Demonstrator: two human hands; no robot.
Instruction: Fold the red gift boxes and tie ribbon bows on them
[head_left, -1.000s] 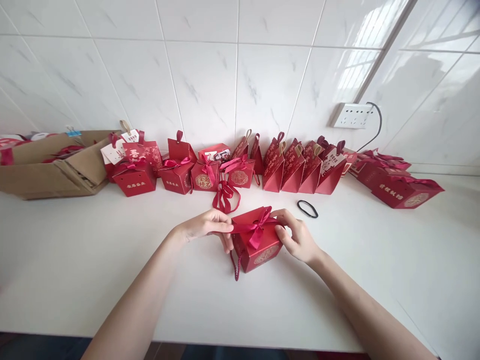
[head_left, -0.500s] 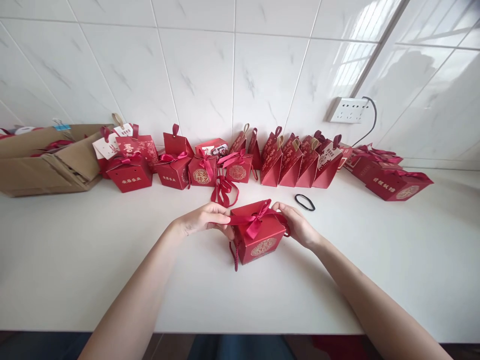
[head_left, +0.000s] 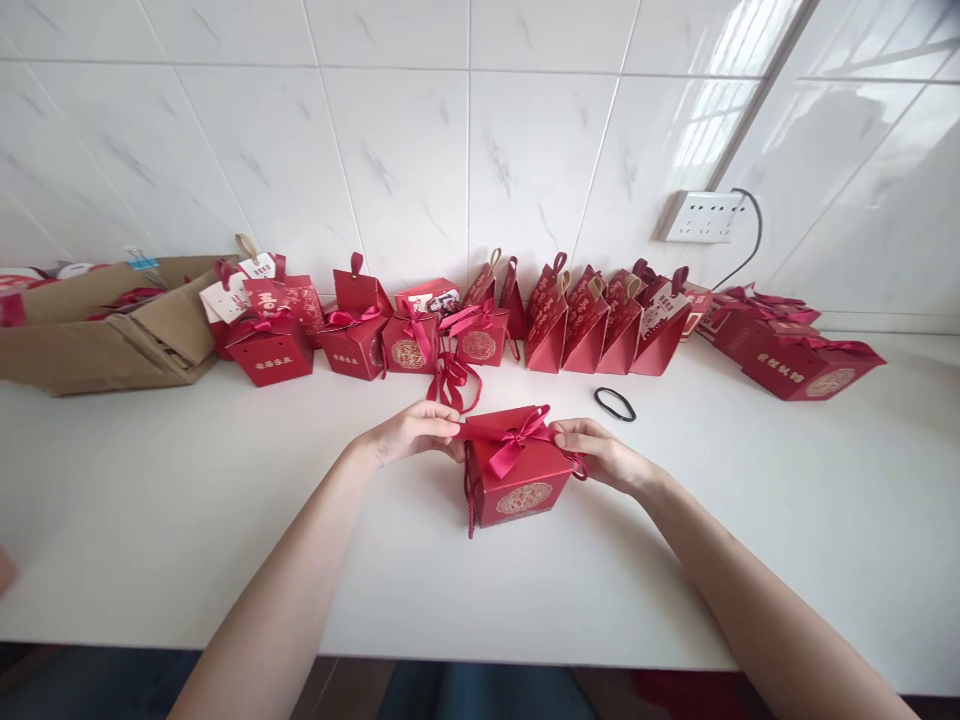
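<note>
A small red gift box (head_left: 517, 490) with a gold emblem on its front stands on the white counter (head_left: 225, 480). A dark red ribbon bow (head_left: 508, 442) lies across its top. My left hand (head_left: 412, 434) pinches the bow's left loop at the box's left upper edge. My right hand (head_left: 600, 455) pinches the right end of the ribbon at the box's right upper edge. A red cord hangs down the box's left side.
A row of red gift boxes (head_left: 360, 335) and red wedge-shaped bags (head_left: 592, 325) lines the tiled wall. A loose red ribbon (head_left: 450, 380) and a black hair tie (head_left: 615, 404) lie behind the box. Brown cardboard (head_left: 105, 330) lies far left, flat red boxes (head_left: 810, 365) far right, a socket strip (head_left: 701, 217) on the wall.
The box has been turned so its gold-emblem front faces me more squarely. Both hands have stayed on the ribbon ends, my right hand moving onto the right upper edge.
</note>
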